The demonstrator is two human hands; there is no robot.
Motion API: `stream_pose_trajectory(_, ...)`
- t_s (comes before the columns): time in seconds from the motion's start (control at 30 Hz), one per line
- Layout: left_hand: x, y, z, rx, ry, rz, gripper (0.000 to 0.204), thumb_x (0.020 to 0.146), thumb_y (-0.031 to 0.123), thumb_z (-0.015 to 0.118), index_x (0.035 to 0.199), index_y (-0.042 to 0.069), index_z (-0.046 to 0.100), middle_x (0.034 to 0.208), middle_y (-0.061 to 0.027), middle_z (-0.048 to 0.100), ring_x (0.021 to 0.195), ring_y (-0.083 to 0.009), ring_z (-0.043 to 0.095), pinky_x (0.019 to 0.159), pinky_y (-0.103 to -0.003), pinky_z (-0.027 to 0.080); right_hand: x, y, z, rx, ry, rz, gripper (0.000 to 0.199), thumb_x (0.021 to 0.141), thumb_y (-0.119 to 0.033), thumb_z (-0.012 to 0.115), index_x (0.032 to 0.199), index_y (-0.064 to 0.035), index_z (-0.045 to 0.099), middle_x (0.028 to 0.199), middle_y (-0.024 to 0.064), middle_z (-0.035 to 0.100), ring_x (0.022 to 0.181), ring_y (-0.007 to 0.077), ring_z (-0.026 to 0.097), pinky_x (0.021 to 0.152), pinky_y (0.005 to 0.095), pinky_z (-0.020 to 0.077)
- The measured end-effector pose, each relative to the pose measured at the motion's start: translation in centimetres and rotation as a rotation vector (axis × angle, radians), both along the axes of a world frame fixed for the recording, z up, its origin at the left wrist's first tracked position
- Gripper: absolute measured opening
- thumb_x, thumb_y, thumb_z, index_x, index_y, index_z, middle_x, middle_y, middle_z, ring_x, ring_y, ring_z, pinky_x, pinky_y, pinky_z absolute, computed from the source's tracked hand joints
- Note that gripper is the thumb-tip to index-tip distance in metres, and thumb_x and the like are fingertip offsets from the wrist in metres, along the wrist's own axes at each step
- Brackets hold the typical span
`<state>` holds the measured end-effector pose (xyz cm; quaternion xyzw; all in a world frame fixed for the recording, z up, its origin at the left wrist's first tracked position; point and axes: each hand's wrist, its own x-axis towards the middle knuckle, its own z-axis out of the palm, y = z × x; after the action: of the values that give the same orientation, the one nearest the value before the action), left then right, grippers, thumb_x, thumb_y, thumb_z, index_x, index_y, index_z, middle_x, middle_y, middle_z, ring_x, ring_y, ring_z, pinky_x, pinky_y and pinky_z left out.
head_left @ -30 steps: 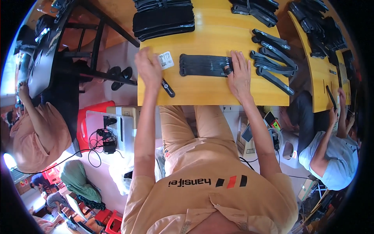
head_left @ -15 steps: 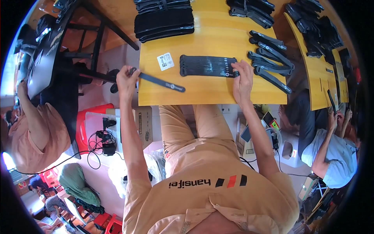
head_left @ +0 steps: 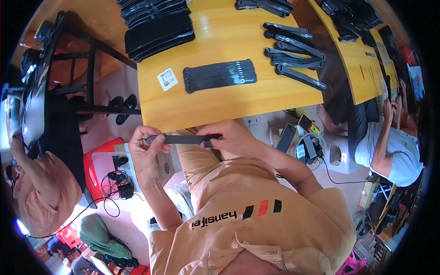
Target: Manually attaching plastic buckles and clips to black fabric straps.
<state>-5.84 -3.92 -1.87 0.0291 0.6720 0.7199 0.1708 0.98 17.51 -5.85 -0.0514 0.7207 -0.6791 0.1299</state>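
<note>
A dark grey flat strap (head_left: 185,139) with a rounded end stretches level between my hands, over my lap and just off the table's front edge. My left hand (head_left: 147,144) pinches its left end between thumb and fingers. My right hand (head_left: 231,138) is closed on the other end, where a darker piece shows at the fingertips; whether it is a separate part I cannot tell. Beyond my hands, a neat row of similar black straps (head_left: 215,77) lies overlapped on the yellow table (head_left: 183,112). A white printed label (head_left: 167,79) lies left of that row.
Stacks of black straps (head_left: 160,34) stand at the back left of the table. Several loose grey straps (head_left: 295,57) lie at the right, with a bundle (head_left: 265,6) behind them. Coworkers sit on both sides. Cables and adapters (head_left: 121,183) hang over a clear bin at my left.
My left hand has brought the strap down and toward my body. My right hand has left the row of straps and taken the strap's other end. The view has shifted.
</note>
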Motion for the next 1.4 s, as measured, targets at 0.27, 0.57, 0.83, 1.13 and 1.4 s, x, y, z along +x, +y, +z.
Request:
stream_pose_trajectory(0.27,-1.9,2.5,-3.9,0.087,-0.166,0.006,0.01,0.082,-0.001,0.059,0.089,0.001,0.053,0.079,-0.0051,0.057,0.06,-0.0148,0.062,0.054,-0.022,0.052,2.6,8.2,-2.7,-0.19,-0.228,-0.247,0.031,0.078,0.011,0.041,0.098,0.0038,0.063,0.085,0.0054,0.062,0.075,0.0128,0.061,0.064,0.0231,0.0489)
stream_pose_trajectory(0.57,-4.4,7.0,-7.1,-0.093,0.019,-0.069,0.007,0.083,0.004,0.062,0.087,0.001,0.057,0.073,-0.0006,0.057,0.06,-0.0069,0.055,0.053,-0.018,0.045,0.9,11.5,-4.4,0.002,-0.133,-0.699,0.02,0.077,0.006,0.055,0.091,-0.0007,0.067,0.068,0.0013,0.058,0.053,0.0053,0.05,0.047,0.0179,0.0406)
stream_pose_trajectory(0.83,-6.7,8.9,-10.3,-0.307,0.144,0.002,0.007,0.079,0.004,0.065,0.082,-0.002,0.062,0.066,0.0012,0.056,0.057,-0.0037,0.047,0.051,-0.017,0.039,-0.7,11.5,-6.7,0.067,-0.013,-0.896,0.014,0.074,0.008,0.056,0.084,0.0025,0.064,0.066,0.0007,0.058,0.055,0.0037,0.047,0.051,0.0182,0.0383)
stream_pose_trajectory(1.13,-6.9,9.7,-10.4,-0.333,0.175,0.035,0.009,0.078,0.005,0.067,0.08,-0.002,0.061,0.065,0.0007,0.056,0.055,-0.0034,0.047,0.048,-0.017,0.039,-1.3,11.7,-6.9,0.291,0.01,-0.907,0.008,0.079,0.004,0.057,0.084,0.0016,0.063,0.064,-0.002,0.056,0.054,0.0029,0.049,0.049,0.0173,0.0384)
stream_pose_trajectory(1.4,-7.0,9.9,-10.5,-0.362,0.189,0.037,0.01,0.077,0.004,0.068,0.08,-0.001,0.06,0.064,0.0006,0.055,0.053,-0.0033,0.046,0.046,-0.017,0.038,-1.9,11.8,-6.8,0.223,-0.041,-0.953,0.009,0.078,0.004,0.056,0.084,0.001,0.062,0.06,-0.0018,0.054,0.048,0.0028,0.047,0.041,0.0174,0.0349)
